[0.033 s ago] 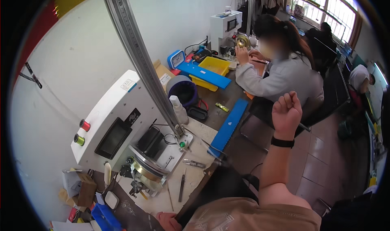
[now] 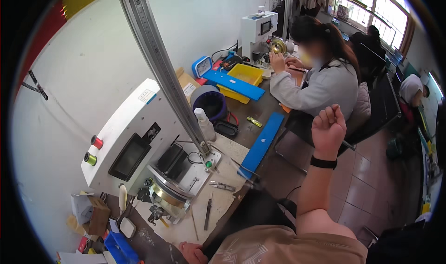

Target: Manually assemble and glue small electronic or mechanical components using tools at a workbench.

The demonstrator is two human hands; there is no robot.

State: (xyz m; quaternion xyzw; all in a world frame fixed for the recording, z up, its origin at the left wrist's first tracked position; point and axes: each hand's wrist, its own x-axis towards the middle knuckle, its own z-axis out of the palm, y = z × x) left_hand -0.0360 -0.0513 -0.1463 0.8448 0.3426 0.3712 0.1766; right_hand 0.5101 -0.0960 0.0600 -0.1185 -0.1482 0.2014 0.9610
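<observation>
My right hand (image 2: 329, 130) is raised over the floor to the right of the bench, curled into a fist with nothing seen in it; a dark band (image 2: 323, 162) circles the wrist. My left hand (image 2: 193, 253) lies at the near edge of the bench, partly cut off by the lower rim, its fingers curled in. Just beyond it are a thin rod (image 2: 195, 224), black-handled tweezers (image 2: 207, 213) and a pair of pliers (image 2: 222, 186) on a pale sheet (image 2: 185, 231). Neither hand touches these tools. A white machine (image 2: 127, 138) with a round metal drum (image 2: 168, 194) stands nearby.
A blue notched strip (image 2: 262, 145) lies along the bench edge. Beyond are a spray bottle (image 2: 204, 124), a purple-rimmed tub (image 2: 210, 101) and a yellow tray (image 2: 245, 73). A co-worker (image 2: 320, 85) sits at another machine. A blue bin (image 2: 120, 247) and cartons (image 2: 95, 215) stand lower left.
</observation>
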